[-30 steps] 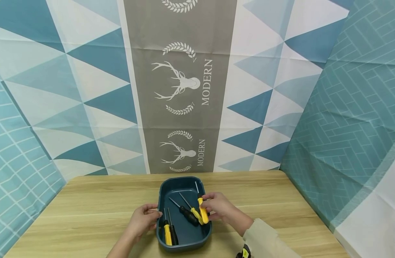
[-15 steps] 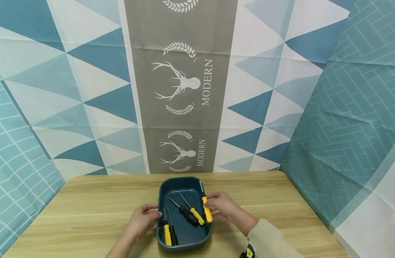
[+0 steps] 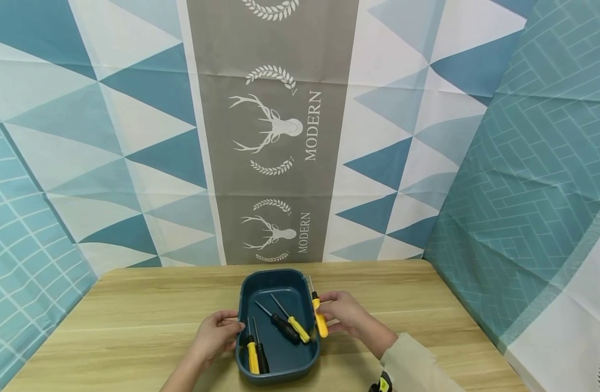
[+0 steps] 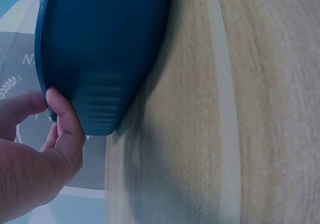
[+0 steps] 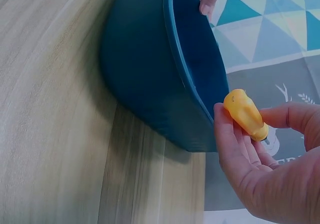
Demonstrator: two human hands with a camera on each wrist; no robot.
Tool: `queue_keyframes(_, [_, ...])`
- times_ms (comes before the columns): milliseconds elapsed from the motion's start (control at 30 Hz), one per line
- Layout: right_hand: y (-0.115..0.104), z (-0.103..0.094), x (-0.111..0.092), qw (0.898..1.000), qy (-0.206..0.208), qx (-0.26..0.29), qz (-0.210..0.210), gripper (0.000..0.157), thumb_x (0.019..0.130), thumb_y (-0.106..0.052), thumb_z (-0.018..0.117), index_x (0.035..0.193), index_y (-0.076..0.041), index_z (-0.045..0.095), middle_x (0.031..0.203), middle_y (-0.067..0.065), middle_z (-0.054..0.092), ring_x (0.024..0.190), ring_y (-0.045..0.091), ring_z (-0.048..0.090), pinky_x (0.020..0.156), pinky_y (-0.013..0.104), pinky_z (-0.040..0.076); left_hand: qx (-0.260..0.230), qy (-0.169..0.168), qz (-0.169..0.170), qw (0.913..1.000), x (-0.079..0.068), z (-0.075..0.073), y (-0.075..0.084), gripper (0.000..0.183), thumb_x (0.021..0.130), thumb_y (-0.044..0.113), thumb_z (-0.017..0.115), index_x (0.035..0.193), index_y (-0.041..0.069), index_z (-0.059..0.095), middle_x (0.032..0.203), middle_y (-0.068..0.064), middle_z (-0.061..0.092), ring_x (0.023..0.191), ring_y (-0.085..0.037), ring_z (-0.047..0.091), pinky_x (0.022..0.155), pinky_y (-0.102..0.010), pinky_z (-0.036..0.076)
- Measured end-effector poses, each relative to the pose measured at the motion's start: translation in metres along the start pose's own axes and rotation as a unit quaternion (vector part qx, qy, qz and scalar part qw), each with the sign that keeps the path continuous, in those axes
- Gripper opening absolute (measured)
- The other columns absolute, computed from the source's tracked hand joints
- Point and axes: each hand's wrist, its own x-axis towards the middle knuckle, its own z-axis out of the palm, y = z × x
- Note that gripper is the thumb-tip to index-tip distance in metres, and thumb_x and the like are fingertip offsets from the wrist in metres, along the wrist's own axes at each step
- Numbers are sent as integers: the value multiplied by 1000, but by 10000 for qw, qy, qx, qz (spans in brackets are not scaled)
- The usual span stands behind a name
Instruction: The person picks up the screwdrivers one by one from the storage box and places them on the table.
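Note:
A dark blue plastic bin (image 3: 287, 362) stands on the wooden table. My left hand (image 3: 215, 335) pinches its left rim; in the left wrist view the thumb and fingers of that hand (image 4: 45, 154) close on the rim. With my right hand (image 3: 348, 312) I hold a yellow-handled screwdriver (image 3: 322, 322), its shaft pointing away, at the bin's right rim. In the right wrist view the yellow handle (image 5: 245, 114) sits between thumb and fingers, just outside the bin. Inside lie a black screwdriver (image 3: 284, 329) and a yellow one (image 3: 299, 330), plus another yellow (image 3: 253, 356) and black one (image 3: 262, 359) along the left wall.
The wooden table (image 3: 148, 316) stretches to both sides of the bin. Behind it hangs a patterned cloth (image 3: 275, 179) with deer heads and triangles. Teal cloth (image 3: 525, 179) closes the right side, light blue grid cloth (image 3: 25, 261) the left.
My right hand has carried the yellow-handled screwdriver to the right, from above the bin's inside to its right rim. My left hand has stayed at the left rim.

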Motion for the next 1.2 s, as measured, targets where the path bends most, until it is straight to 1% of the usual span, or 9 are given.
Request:
queue_keyframes(267, [3,-6,0,10000,25,5,4,43,83,-8,59,121,10,47,100,18,58,77,20,61,67,39,57,-9,41,-22,10000,0,-1,-1,43,83,5,64,120,-9,49,90,-12,58,70,-17,59,58,-29,52])
queue_keyframes(633, [10,-9,1,10000,60,37,13,43,82,-7,59,119,10,48,99,18,59,75,19,61,65,38,57,-85,-12,-40,10000,0,0,1,44,82,5,64,121,-9,49,90,-12,58,70,-17,59,58,-29,52])
queue_keyframes(967, [15,-11,1,9999,90,60,100,44,81,-7,58,120,10,47,97,16,59,75,19,58,62,33,55,-78,-4,-24,10000,-2,0,1,43,82,5,65,120,-9,49,90,-12,58,70,-17,58,58,-29,52])
queue_keyframes(1200, [18,-14,0,9998,152,32,143,44,80,-7,59,119,10,48,95,17,61,74,19,60,62,34,56,-100,31,-60,9999,-3,0,1,41,82,4,63,119,-8,51,89,-12,60,70,-18,59,58,-28,52])
